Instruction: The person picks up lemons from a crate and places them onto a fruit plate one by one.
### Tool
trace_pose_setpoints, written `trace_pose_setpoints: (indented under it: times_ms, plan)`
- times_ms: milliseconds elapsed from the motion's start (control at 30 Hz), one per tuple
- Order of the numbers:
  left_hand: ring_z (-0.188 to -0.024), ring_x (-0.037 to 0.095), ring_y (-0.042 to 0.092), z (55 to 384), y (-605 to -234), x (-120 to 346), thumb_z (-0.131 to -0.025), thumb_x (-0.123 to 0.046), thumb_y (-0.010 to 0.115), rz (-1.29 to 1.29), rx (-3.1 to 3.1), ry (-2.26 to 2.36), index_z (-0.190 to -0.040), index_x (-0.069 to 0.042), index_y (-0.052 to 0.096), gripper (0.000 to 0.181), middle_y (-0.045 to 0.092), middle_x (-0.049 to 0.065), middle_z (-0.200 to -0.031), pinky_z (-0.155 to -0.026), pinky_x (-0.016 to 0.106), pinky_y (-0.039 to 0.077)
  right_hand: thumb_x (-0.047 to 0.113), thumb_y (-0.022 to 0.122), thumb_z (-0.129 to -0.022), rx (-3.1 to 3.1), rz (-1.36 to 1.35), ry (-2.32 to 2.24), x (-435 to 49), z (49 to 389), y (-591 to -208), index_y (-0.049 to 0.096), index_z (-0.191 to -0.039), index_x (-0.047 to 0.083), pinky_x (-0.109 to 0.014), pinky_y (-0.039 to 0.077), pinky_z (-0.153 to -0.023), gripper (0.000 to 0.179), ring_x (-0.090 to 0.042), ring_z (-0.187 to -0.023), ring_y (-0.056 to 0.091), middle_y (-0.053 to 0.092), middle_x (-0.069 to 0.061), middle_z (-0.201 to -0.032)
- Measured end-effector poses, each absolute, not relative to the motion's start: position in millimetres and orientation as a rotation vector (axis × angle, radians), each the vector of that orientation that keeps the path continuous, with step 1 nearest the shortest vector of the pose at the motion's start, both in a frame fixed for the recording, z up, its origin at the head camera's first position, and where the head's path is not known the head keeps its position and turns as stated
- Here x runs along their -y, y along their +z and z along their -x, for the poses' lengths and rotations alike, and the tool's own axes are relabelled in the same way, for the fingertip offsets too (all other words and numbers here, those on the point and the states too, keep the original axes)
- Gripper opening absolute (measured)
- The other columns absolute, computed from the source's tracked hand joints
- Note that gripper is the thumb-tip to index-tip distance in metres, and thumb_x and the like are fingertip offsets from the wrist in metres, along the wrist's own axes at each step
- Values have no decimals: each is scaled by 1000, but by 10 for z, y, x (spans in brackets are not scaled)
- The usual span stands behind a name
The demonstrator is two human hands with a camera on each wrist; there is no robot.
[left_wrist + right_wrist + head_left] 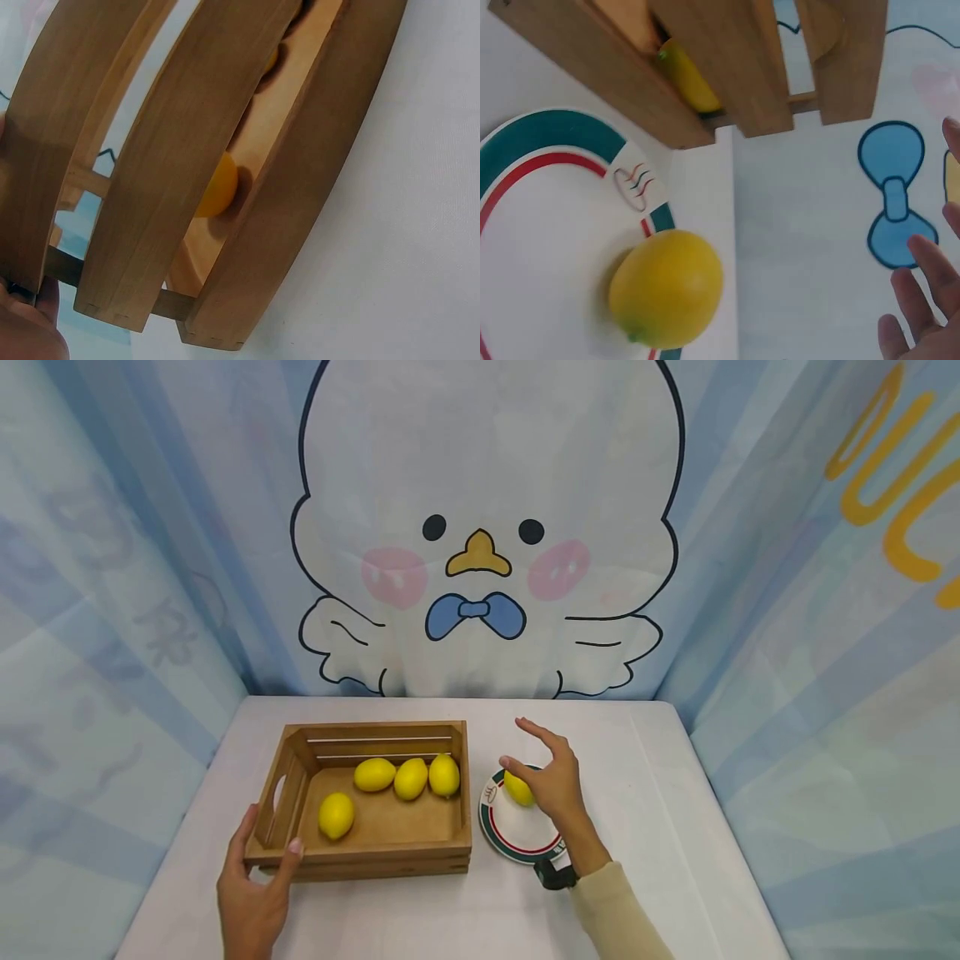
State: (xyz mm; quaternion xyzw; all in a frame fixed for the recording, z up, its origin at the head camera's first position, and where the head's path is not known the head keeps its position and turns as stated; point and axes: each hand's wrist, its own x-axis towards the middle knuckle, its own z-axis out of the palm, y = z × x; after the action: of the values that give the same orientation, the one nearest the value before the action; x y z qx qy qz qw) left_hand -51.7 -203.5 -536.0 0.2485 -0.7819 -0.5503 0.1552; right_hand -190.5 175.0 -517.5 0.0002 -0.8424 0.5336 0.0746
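Observation:
A wooden crate (375,862) stands left of the middle of the table, with several yellow lemons (336,816) on its floor. My left hand (253,902) grips the crate's near left corner, thumb over the front rim and fingers at the left side. Right of the crate lies a white plate (517,829) with a green and red rim. A single lemon (667,289) rests on the plate near its edge. Above it hovers my right hand (557,781), thumb and fingers spread apart, holding nothing. In the right wrist view the fingers are clear of the lemon.
A white cloth covers the table (645,760). Behind it hangs a curtain (480,460) with a cartoon bird, and more curtains close off both sides. The crate's slatted right wall stands between the plate and the lemons inside.

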Motion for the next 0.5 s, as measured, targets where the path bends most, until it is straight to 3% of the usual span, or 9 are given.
trace_pose_setpoints:
  times_ms: [500]
  plan:
    - [-164, 30, 24, 513, -5371, 2030, -99, -29, 77, -728, 2238, -1570, -168, -30, 32, 83, 34, 3, -175, -135, 57, 15, 28, 89, -87, 2425, -257, 1695, -1484, 1997, -4834, 68, -143, 31, -67, 28, -124, 60, -23, -143, 47, 63, 10, -151]
